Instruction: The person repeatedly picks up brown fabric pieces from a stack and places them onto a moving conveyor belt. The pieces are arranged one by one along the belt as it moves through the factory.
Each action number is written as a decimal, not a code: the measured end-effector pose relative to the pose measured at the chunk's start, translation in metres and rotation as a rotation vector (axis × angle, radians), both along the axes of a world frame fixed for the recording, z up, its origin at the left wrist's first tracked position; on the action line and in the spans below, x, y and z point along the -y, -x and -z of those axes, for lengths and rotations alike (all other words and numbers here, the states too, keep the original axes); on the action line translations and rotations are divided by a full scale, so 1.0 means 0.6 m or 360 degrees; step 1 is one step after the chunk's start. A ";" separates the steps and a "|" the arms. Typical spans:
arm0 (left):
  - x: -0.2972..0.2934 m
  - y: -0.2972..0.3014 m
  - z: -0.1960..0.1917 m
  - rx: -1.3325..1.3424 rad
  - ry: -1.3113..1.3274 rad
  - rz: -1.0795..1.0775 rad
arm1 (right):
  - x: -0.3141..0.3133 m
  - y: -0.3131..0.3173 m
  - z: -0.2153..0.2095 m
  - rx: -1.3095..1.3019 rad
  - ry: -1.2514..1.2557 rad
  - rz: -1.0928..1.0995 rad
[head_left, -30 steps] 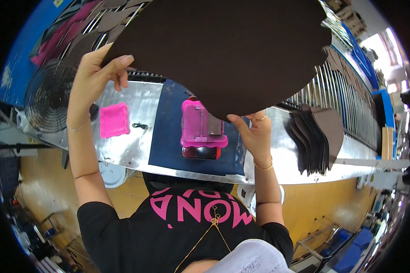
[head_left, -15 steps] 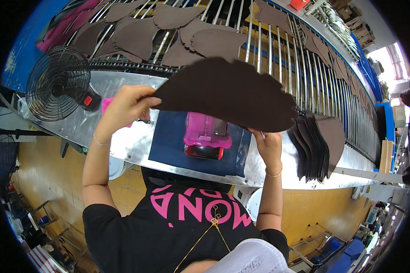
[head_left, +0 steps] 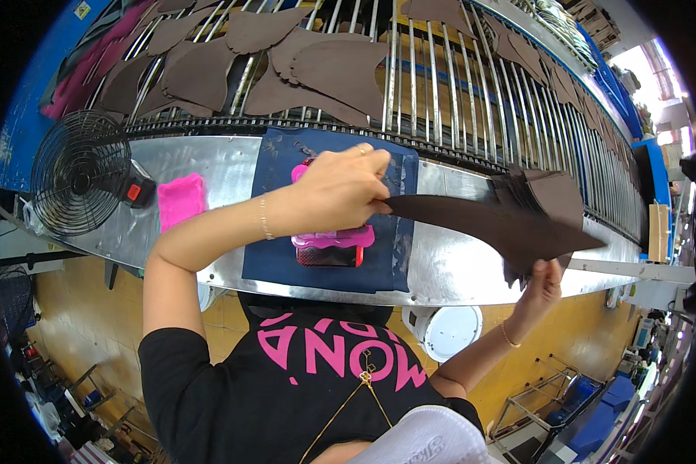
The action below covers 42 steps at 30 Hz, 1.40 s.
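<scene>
Between my two hands a dark brown, thin sheet piece [head_left: 479, 228] is stretched out, seen at a slant. My left hand [head_left: 344, 185] pinches its left tip above the blue mat [head_left: 274, 267]. Its lower right edge is gripped by my right hand [head_left: 545, 282], beside the stack of similar brown pieces [head_left: 553, 193]. The held piece covers part of that stack. Below my left wrist, a pink object with a black, red-edged item [head_left: 329, 256] lies on the mat, partly hidden by my hand and forearm.
Bars of a metal rack [head_left: 433, 93] run behind the metal table [head_left: 224, 170], with several brown pieces [head_left: 197, 73] laid on them. A black wire fan [head_left: 81, 178] and a pink cloth [head_left: 182, 199] are at the left. A white bucket [head_left: 450, 332] stands below the table edge.
Both hands have carried the brown piece to the right, from over the mat toward the stack. It has tipped from broad face to a slanted view. The pink cloth is now uncovered.
</scene>
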State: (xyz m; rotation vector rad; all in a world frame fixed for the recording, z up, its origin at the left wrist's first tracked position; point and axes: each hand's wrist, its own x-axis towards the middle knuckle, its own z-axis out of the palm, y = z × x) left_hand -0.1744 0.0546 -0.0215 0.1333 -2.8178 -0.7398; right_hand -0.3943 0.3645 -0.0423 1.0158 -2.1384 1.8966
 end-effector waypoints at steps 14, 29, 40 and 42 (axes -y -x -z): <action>0.104 -0.081 -0.056 -0.0505 -0.0485 -0.0875 | 0.261 0.311 0.101 0.0491 -0.0350 0.0025; 0.145 -0.165 0.036 -0.0553 -0.0832 -0.1067 | 0.232 0.269 0.039 -0.0567 -0.0916 0.0796; 0.129 -0.098 0.028 -0.0495 -0.1065 -0.0899 | -0.097 0.259 0.026 0.0373 -0.1949 0.1791; 0.119 -0.097 0.018 -0.0491 -0.1034 -0.0928 | -0.088 0.253 0.026 0.0193 -0.2008 0.1857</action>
